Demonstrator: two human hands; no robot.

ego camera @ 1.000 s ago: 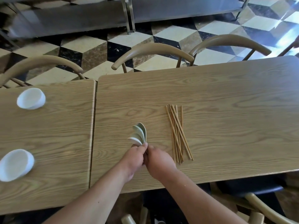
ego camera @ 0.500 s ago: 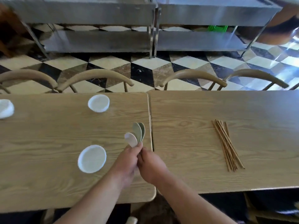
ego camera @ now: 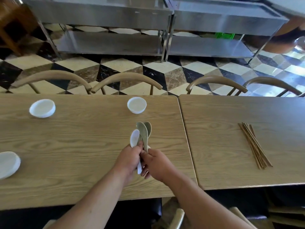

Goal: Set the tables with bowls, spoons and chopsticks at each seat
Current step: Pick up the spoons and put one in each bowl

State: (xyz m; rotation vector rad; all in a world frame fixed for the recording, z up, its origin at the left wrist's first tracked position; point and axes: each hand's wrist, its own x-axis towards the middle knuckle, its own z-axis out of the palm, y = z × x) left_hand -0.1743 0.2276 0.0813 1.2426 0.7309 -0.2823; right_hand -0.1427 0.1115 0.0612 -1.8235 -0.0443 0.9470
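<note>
Spoons (ego camera: 142, 134), one white and several pale green, are fanned upward above the right part of the left tabletop (ego camera: 79, 146), gripped by their handles. The left hand (ego camera: 130, 160) has its fingers closed around the white spoon's handle; the right hand (ego camera: 158, 164) has its fingers closed on the green handles, and the two hands touch. Three white bowls stand on the left tabletop: one far left (ego camera: 42, 108), one far centre (ego camera: 136, 105), one at the near left edge (ego camera: 8, 164). Chopsticks (ego camera: 254, 145) lie in a loose bundle on the right tabletop (ego camera: 231, 171), well apart from the hands. Both tabletops are light wood grain and are set edge to edge. Curved wooden chair backs (ego camera: 127, 80) line the far side. The floor (ego camera: 165, 70) is patterned in black, cream and brown tiles, with steel shelving (ego camera: 107, 43) beyond. Compared with half a second ago, the white spoon stands further separated from the green ones, and the view has shifted left, bringing the chopsticks nearer the right edge.
</note>
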